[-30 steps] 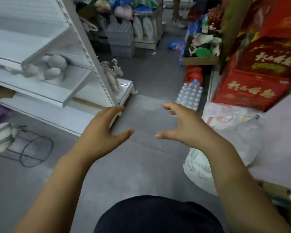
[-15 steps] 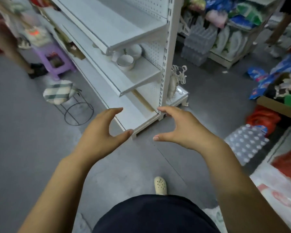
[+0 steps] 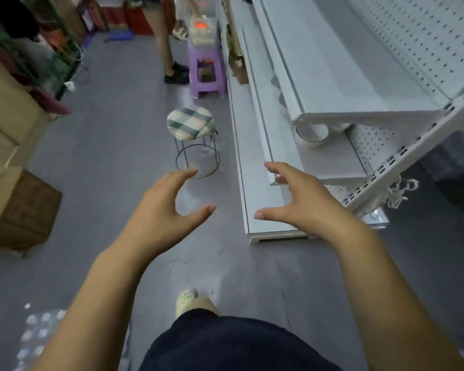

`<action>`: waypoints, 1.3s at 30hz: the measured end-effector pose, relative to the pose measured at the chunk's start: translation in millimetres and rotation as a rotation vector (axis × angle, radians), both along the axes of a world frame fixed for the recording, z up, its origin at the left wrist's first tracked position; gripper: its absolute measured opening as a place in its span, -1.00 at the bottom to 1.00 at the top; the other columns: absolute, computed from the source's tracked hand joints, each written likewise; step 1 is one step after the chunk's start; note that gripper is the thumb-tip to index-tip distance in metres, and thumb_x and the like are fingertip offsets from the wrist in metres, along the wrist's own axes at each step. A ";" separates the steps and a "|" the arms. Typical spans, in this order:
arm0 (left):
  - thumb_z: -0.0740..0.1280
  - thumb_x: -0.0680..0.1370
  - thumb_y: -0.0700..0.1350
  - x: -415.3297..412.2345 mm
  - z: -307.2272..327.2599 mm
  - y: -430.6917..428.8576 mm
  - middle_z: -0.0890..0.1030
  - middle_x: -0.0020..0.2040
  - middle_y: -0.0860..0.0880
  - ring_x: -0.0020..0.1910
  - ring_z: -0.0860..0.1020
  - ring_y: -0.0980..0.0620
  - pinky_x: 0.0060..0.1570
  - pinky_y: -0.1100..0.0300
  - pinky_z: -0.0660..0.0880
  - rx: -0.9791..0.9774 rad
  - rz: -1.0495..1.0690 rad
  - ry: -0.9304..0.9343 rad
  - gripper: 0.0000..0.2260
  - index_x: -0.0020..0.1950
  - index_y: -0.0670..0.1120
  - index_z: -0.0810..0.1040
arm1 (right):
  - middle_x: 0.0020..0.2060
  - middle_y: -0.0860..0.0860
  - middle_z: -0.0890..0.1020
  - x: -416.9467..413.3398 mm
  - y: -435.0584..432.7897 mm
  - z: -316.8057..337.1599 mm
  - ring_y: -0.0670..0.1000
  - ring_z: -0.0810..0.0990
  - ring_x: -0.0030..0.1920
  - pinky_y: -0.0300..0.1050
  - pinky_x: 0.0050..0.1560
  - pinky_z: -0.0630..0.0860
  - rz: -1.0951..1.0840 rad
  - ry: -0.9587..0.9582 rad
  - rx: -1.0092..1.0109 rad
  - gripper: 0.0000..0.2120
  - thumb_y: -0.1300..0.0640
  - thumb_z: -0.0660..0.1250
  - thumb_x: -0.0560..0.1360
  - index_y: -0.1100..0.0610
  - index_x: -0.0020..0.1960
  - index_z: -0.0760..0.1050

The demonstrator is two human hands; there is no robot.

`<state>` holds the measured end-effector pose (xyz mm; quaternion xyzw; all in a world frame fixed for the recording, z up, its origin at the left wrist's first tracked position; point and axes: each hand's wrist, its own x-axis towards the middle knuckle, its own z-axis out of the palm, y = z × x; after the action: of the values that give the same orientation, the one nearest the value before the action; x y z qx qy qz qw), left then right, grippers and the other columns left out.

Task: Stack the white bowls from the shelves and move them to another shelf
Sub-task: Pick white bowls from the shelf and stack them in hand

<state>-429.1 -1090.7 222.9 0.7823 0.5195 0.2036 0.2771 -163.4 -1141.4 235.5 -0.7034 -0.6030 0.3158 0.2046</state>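
left hand (image 3: 161, 210) and right hand (image 3: 298, 202) in mid-air, fingers spread and curved, holding nothing, white bowls (image 3: 311, 135) on middle shelf (image 3: 332, 162), 12 o'clock from right hand, checked stool (image 3: 190, 124) 1 o'clock from left hand

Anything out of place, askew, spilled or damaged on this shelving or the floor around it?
Nothing looks spilled or broken. The white bowls sit upright on the middle shelf, partly hidden by the shelf above. One oddity: a blurred white tangle hanging off the rack's end.
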 end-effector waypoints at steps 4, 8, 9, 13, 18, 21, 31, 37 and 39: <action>0.48 0.48 0.21 -23.0 -6.6 49.8 0.47 0.44 0.14 0.45 0.40 0.12 0.30 0.28 0.27 0.005 0.064 0.026 -0.35 0.52 0.08 0.40 | 0.51 -0.17 0.35 -14.4 63.6 -6.1 -0.12 0.35 0.48 0.00 0.45 0.38 0.041 0.000 -0.021 -0.02 -0.13 0.64 0.31 -0.23 0.58 0.17; 0.49 0.48 0.20 -46.8 -6.2 120.3 0.48 0.45 0.10 0.46 0.40 0.09 0.30 0.27 0.27 0.008 0.045 0.042 -0.33 0.53 0.06 0.40 | 0.52 -0.21 0.33 -38.2 130.2 -14.7 -0.15 0.32 0.50 -0.09 0.44 0.35 0.028 0.025 0.002 -0.02 -0.14 0.64 0.31 -0.20 0.58 0.17; 0.48 0.48 0.20 -52.8 -4.1 140.8 0.48 0.45 0.10 0.46 0.40 0.10 0.30 0.27 0.27 0.017 0.031 0.045 -0.33 0.53 0.05 0.40 | 0.52 -0.21 0.34 -46.3 148.4 -14.7 -0.15 0.32 0.50 -0.11 0.42 0.35 0.020 0.030 0.005 -0.02 -0.14 0.64 0.32 -0.19 0.58 0.17; 0.47 0.49 0.21 -79.1 3.3 218.8 0.45 0.46 0.14 0.45 0.37 0.15 0.30 0.32 0.23 0.020 -0.046 0.076 -0.33 0.55 0.08 0.37 | 0.52 -0.17 0.35 -79.1 215.5 -12.2 -0.14 0.34 0.49 -0.15 0.38 0.33 -0.024 0.049 0.007 -0.03 -0.12 0.64 0.32 -0.15 0.59 0.18; 0.49 0.50 0.18 -90.0 7.0 293.0 0.47 0.45 0.11 0.44 0.38 0.13 0.28 0.33 0.22 0.023 -0.121 0.096 -0.35 0.54 0.07 0.39 | 0.51 -0.18 0.36 -93.6 269.1 -14.7 -0.15 0.35 0.48 -0.03 0.48 0.36 -0.097 0.073 0.019 -0.05 -0.11 0.64 0.33 -0.16 0.57 0.21; 0.50 0.50 0.16 -83.3 4.0 325.7 0.45 0.43 0.17 0.44 0.38 0.17 0.30 0.35 0.22 0.006 -0.154 0.062 -0.36 0.53 0.08 0.40 | 0.50 -0.19 0.38 -91.2 291.7 -19.6 -0.15 0.37 0.47 0.00 0.48 0.37 -0.158 0.091 0.019 -0.07 -0.10 0.64 0.32 -0.17 0.56 0.22; 0.47 0.48 0.22 -10.8 -13.5 459.5 0.46 0.47 0.10 0.42 0.42 0.06 0.24 0.24 0.34 -0.001 -0.284 0.156 -0.34 0.53 0.11 0.37 | 0.52 -0.20 0.32 -28.4 391.2 -47.5 -0.13 0.31 0.50 -0.18 0.36 0.31 -0.244 0.082 -0.041 -0.06 -0.10 0.62 0.36 -0.18 0.59 0.16; 0.47 0.50 0.18 55.4 -16.1 558.5 0.42 0.49 0.10 0.47 0.35 0.04 0.40 0.15 0.30 -0.043 -0.437 0.205 -0.34 0.56 0.13 0.33 | 0.54 -0.16 0.30 25.1 466.7 -60.1 -0.09 0.32 0.51 -0.16 0.38 0.31 -0.305 0.069 -0.050 -0.12 -0.11 0.56 0.43 -0.13 0.60 0.16; 0.46 0.51 0.18 74.1 -17.8 582.9 0.37 0.52 0.11 0.50 0.32 0.04 0.44 0.12 0.28 -0.096 -0.482 0.220 -0.32 0.58 0.17 0.28 | 0.53 -0.13 0.34 39.7 488.1 -64.2 -0.09 0.36 0.49 -0.10 0.43 0.35 -0.356 0.080 -0.028 -0.20 -0.11 0.52 0.47 -0.09 0.58 0.20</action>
<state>-355.0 -507.8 205.1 0.8867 0.3542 0.0204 0.2963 -123.7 -653.3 171.3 -0.7887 -0.4561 0.3107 0.2710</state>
